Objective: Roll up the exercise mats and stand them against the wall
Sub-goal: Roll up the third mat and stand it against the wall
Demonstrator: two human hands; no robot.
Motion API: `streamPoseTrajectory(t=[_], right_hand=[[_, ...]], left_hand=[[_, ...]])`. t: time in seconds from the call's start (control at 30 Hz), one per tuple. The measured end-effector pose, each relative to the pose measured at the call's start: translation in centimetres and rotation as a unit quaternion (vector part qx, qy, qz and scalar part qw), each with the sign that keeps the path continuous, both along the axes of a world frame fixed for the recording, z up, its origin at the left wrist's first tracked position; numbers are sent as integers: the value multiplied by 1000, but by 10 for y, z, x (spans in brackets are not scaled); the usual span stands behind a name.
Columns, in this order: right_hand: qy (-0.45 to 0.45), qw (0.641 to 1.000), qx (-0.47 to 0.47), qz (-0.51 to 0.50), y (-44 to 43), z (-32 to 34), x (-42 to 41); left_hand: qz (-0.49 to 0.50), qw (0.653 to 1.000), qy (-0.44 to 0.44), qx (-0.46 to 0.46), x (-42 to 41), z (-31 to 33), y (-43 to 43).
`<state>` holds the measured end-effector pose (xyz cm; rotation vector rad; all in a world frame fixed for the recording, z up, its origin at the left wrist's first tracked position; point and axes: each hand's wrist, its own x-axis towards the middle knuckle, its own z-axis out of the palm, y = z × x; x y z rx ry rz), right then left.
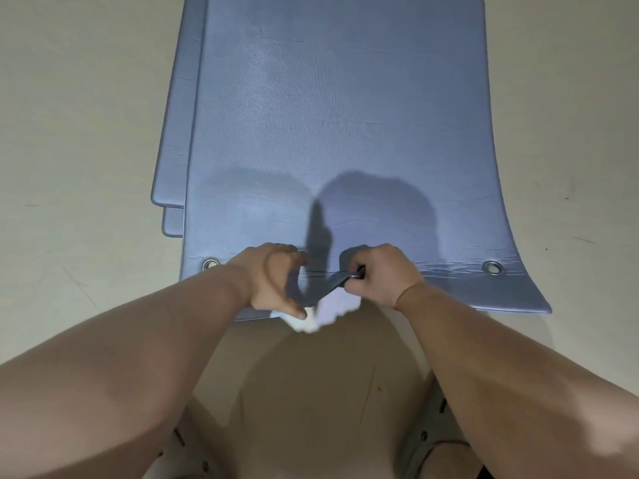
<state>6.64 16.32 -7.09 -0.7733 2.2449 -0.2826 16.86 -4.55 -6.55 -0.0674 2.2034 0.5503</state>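
A blue-grey exercise mat [345,115] lies flat on the floor, stretching away from me, with a metal eyelet [493,267] near each near corner. Two more mats [174,133] lie under it, their edges showing at the left. My right hand [378,276] pinches the near edge of the top mat and lifts it into a small fold. My left hand [273,280] is on the same edge just left of the fold, fingers bent over it and thumb pointing down at the edge.
A pale beige floor [76,115] surrounds the mats on both sides. My knees and shorts [311,409] are at the bottom of the view, close to the near edge of the mats. No wall is in view.
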Motion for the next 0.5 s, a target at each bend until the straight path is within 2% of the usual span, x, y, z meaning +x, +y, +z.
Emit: streamPoseTrajectory(t=[0.17,0.3,0.43,0.5], right_hand=[[-32,999,-12,-32,-20,10,-22],[-35,998,-22,-52,-25,17,-38],[-33,999,12,-18,-28,23,-51],[-14,999,49,-19,-31,22,-53]], left_hand=[[72,997,39,10,8,-9,-16],[185,974,64,115,-10,7,-24],[90,991,38,93,-36,15,-16],[69,994,51,65,-42,15,-10]])
